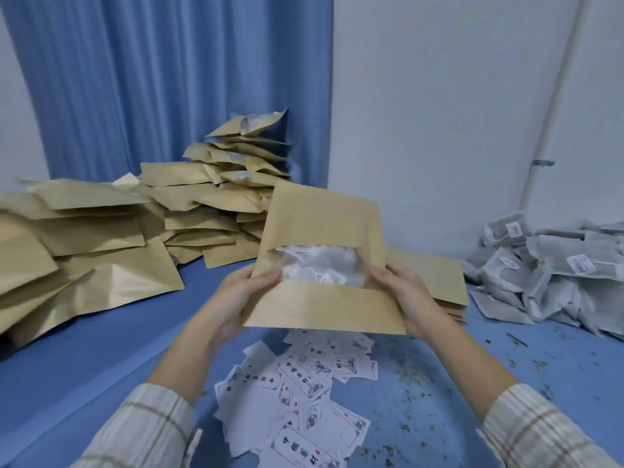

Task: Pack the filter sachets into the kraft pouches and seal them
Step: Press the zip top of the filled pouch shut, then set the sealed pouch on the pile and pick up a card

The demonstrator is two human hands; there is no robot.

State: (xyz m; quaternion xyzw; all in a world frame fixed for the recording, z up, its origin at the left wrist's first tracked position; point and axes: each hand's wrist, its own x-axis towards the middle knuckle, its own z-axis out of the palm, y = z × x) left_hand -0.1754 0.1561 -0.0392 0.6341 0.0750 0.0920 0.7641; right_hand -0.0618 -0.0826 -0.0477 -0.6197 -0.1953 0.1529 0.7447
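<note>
Both hands hold a flat brown kraft paper pouch [324, 261] with a clear window upright above the blue counter [101, 349]; left hand [243, 295] and right hand [405, 295] each grip a side edge, fingers curled; white filter sachets [320, 265] show inside.

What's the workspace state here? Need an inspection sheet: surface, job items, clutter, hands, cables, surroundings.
Surface: blue table top, dotted with dry herb crumbs on the right.
Job's things: held kraft pouch, upright, sachets visible through its window; pile of kraft pouches at left; flat pouch stack behind the right hand; filter sachets heaped far right.
Clutter: printed paper labels scattered in front.
Grippers: left hand and right hand grip the held pouch's side edges.
Cables: nothing seen.
Surroundings: blue curtain, white wall, white pipe on the wall.
</note>
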